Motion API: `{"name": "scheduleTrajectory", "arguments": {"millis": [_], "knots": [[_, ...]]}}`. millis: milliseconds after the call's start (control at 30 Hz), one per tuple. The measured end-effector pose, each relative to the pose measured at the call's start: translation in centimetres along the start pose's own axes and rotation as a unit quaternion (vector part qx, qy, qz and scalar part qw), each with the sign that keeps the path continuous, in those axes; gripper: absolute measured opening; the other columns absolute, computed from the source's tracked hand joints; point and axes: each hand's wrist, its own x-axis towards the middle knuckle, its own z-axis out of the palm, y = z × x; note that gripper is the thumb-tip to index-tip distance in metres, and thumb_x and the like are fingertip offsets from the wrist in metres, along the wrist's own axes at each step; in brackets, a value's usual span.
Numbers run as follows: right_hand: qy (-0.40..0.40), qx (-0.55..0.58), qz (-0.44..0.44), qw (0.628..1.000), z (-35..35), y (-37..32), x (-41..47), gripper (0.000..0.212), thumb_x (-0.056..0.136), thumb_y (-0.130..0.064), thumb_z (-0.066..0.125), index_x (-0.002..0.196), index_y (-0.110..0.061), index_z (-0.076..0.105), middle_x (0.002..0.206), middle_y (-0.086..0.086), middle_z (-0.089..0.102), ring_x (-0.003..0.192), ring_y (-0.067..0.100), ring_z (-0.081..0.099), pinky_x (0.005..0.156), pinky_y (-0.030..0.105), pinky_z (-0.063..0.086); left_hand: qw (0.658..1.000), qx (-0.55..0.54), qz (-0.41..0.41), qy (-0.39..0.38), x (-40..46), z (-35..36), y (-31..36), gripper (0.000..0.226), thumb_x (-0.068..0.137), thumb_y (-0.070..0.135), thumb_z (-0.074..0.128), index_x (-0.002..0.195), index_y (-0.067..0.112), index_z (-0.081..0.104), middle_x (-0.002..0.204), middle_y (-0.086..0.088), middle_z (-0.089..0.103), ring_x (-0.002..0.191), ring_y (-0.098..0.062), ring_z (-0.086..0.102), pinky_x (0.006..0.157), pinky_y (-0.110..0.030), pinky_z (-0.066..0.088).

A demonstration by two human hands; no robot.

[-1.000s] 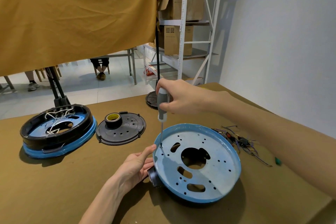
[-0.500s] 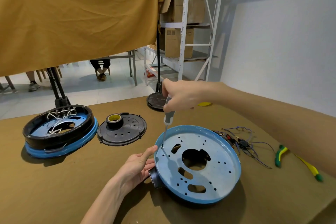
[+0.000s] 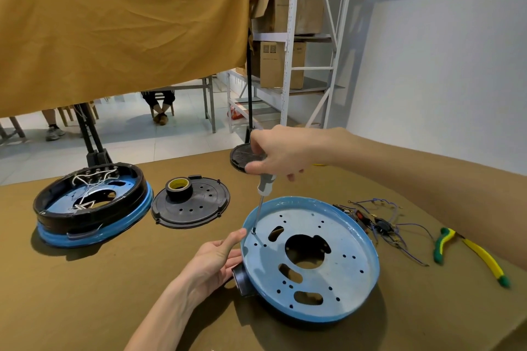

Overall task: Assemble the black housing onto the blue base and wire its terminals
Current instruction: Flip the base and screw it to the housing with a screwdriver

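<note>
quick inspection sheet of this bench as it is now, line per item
surface: brown table, in use.
job's things: blue base lying tilted over a black part; finished unit, black housing on blue base, white wires inside.
clutter: black lid carrying a tape roll; pliers.
grippers: right hand grips screwdriver, tip at a hole in the base; left hand steadies the base's rim.
cables: loose wire bundle.
surroundings: hanging cloth; shelving with boxes; seated people behind.
</note>
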Motion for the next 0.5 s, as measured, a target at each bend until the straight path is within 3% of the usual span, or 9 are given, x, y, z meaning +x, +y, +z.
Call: {"name": "scheduleTrajectory", "arguments": {"millis": [67, 133, 233, 367, 433, 500], "knots": [[-0.042, 0.028, -0.010, 0.999, -0.8, 0.1, -0.2, 0.041, 0.093, -0.031, 0.070, 0.121, -0.017, 0.043, 0.082, 0.006, 0.068, 0.046, 0.010, 0.062, 0.041, 0.018, 0.046, 1.000, -0.012, 0.000, -0.002, 0.0, -0.1, -0.1, 0.094, 0.062, 0.032, 0.088, 0.136, -0.010, 0.048, 0.090, -0.021, 0.077, 0.060, -0.023, 0.074, 0.048, -0.026, 0.057], [-0.046, 0.035, -0.013, 0.998, -0.6, 0.1, -0.1, 0.034, 0.095, -0.026, 0.068, 0.120, -0.014, 0.048, 0.080, 0.007, 0.070, 0.045, 0.009, 0.065, 0.041, 0.020, 0.047, 1.000, -0.014, 0.002, -0.003, 0.1, -0.2, -0.2, 0.092, 0.061, 0.031, 0.088, 0.134, -0.011, 0.051, 0.084, -0.020, 0.076, 0.050, -0.019, 0.068, 0.043, -0.023, 0.053], [0.006, 0.005, -0.008, 1.000, 0.2, 0.0, 0.2, 0.034, 0.102, -0.043, 0.057, 0.110, -0.010, 0.054, 0.070, 0.008, 0.072, 0.041, 0.013, 0.065, 0.038, 0.020, 0.046, 1.000, -0.008, 0.007, -0.004, 0.3, -0.2, -0.3, 0.094, 0.059, 0.034, 0.089, 0.133, -0.011, 0.052, 0.089, -0.021, 0.077, 0.052, -0.019, 0.069, 0.044, -0.022, 0.053], [-0.047, 0.043, -0.023, 0.998, -0.7, 0.3, 0.0, 0.037, 0.095, -0.027, 0.069, 0.120, -0.017, 0.043, 0.081, 0.008, 0.070, 0.045, 0.008, 0.065, 0.042, 0.020, 0.048, 1.000, -0.007, 0.011, -0.007, 0.3, -0.3, -0.3, 0.095, 0.061, 0.035, 0.089, 0.135, -0.010, 0.050, 0.095, -0.023, 0.077, 0.057, -0.020, 0.071, 0.047, -0.023, 0.055], [-0.016, 0.009, -0.017, 1.000, -0.2, 0.3, 0.1, 0.028, 0.102, -0.034, 0.058, 0.115, -0.010, 0.051, 0.073, 0.009, 0.074, 0.046, 0.014, 0.068, 0.040, 0.022, 0.048, 1.000, -0.004, 0.008, -0.009, 0.3, -0.3, -0.3, 0.097, 0.059, 0.036, 0.090, 0.135, -0.010, 0.050, 0.099, -0.023, 0.077, 0.061, -0.021, 0.073, 0.049, -0.024, 0.056], [0.007, -0.014, -0.018, 1.000, 0.2, 0.3, 0.2, 0.036, 0.104, -0.045, 0.052, 0.112, -0.010, 0.052, 0.073, 0.009, 0.074, 0.046, 0.017, 0.068, 0.039, 0.021, 0.047, 1.000, -0.003, 0.008, -0.010, 0.3, -0.3, -0.3, 0.097, 0.058, 0.036, 0.091, 0.134, -0.009, 0.050, 0.099, -0.023, 0.077, 0.062, -0.021, 0.074, 0.049, -0.024, 0.056]]}}
